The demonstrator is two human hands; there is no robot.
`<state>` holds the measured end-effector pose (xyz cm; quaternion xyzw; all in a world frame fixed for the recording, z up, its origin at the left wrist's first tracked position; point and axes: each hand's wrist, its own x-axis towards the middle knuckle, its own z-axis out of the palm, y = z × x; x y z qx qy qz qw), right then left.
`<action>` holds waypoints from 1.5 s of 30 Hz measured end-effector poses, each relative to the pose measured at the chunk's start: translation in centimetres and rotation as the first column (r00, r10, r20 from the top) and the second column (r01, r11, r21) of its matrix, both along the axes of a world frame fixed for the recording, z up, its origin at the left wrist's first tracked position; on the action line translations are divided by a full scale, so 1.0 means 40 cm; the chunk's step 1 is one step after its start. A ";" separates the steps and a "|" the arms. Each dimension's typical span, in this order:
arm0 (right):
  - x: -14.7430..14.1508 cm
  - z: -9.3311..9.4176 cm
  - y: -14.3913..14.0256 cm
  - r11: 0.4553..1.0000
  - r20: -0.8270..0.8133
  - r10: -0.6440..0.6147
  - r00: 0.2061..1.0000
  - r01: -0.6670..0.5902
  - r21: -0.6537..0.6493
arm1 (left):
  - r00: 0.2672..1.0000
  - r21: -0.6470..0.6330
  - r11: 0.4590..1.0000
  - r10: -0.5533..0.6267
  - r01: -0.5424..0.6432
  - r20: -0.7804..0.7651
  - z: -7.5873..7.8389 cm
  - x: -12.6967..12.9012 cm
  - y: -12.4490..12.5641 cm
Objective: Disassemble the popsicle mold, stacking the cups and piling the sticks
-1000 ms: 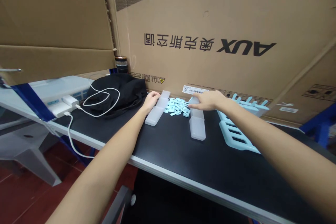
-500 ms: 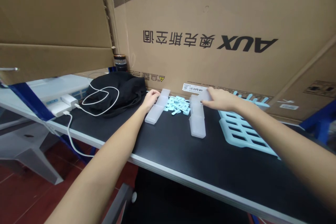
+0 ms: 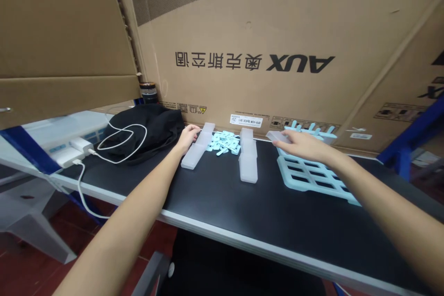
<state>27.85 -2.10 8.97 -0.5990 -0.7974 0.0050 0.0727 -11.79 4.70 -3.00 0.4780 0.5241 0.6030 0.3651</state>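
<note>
My right hand (image 3: pixel 301 144) pinches a small translucent plastic box (image 3: pixel 274 136) above the far part of the table, close to a light-blue rack (image 3: pixel 294 180). To its left stands a row of similar translucent boxes (image 3: pixel 248 169), set end to end. Another such row (image 3: pixel 193 156) lies farther left. My left hand (image 3: pixel 188 138) rests against the outer side of that row, fingers loosely bent, with nothing seen in its grasp. Between the two rows spreads a pile of small light-blue plastic pieces (image 3: pixel 225 142).
A large cardboard box (image 3: pixel 222 88) walls off the back. Light-blue upright prongs (image 3: pixel 312 128) show behind the rack. On the left lie a black cloth bag (image 3: pixel 149 129), a white cable (image 3: pixel 120 163) and white chargers (image 3: pixel 71 152). The table's metal edge (image 3: pixel 243 238) runs along the front.
The camera view has shifted slightly. My right hand has carried the translucent box rightward, away from the far end of the right-hand row. My left hand stays beside the left row.
</note>
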 end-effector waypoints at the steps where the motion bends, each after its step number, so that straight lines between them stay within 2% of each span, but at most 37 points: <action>1: -0.021 0.005 -0.012 1.000 -0.006 0.027 1.000 -0.027 0.004 | 1.000 0.001 1.000 -0.001 0.001 -0.001 -0.001 -0.001 -0.001; 5: -0.088 0.028 -0.080 0.984 -0.040 0.166 0.985 -0.168 -0.064 | 1.000 -0.008 1.000 -0.015 0.015 -0.016 -0.003 -0.001 -0.001; 8: -0.105 0.037 -0.111 0.964 -0.032 0.212 0.977 -0.214 -0.155 | 0.999 -0.009 1.000 -0.027 0.026 -0.024 -0.003 0.001 0.000; 11: -0.099 0.026 -0.099 0.973 -0.007 0.177 0.984 -0.176 -0.148 | 0.999 0.005 0.999 -0.044 0.044 -0.022 -0.002 0.004 -0.003; 18: -0.077 -0.028 -0.009 0.996 0.040 0.028 0.999 -0.025 -0.086 | 0.997 0.020 0.998 -0.064 0.065 -0.053 0.001 0.005 -0.011; 21: -0.080 -0.037 0.012 0.997 0.000 -0.029 1.000 0.029 -0.072 | 0.996 0.033 0.997 -0.071 0.073 -0.056 0.003 0.005 -0.015; 23: -0.084 -0.040 0.025 0.997 -0.093 -0.052 0.994 0.047 -0.055 | 0.995 0.046 0.996 -0.077 0.080 -0.057 0.004 0.007 -0.018; 26: -0.094 -0.045 0.060 0.996 -0.353 -0.092 0.931 0.080 -0.049 | 0.994 0.058 0.994 -0.091 0.094 -0.052 0.008 0.009 -0.022; 28: -0.106 -0.051 0.095 0.988 -0.538 -0.150 0.829 0.111 -0.104 | 0.994 0.060 0.993 -0.098 0.100 -0.043 0.010 0.010 -0.024; 30: -0.124 -0.058 0.134 0.979 -0.648 -0.198 0.735 0.116 -0.167 | 0.995 0.054 0.994 -0.097 0.099 -0.039 0.011 0.011 -0.026; 36: -0.190 -0.089 0.232 0.981 -0.747 -0.184 0.639 0.076 -0.177 | 0.994 0.046 0.994 -0.098 0.101 -0.055 0.012 0.010 -0.025; 41: -0.220 -0.126 0.276 0.979 -0.779 -0.200 0.595 0.160 -0.130 | 0.992 0.044 0.993 -0.107 0.109 -0.062 0.010 0.010 -0.022; 45: -0.216 -0.155 0.286 0.969 -0.770 -0.220 0.599 0.227 -0.101 | 0.992 0.041 0.992 -0.115 0.117 -0.048 0.010 0.010 -0.020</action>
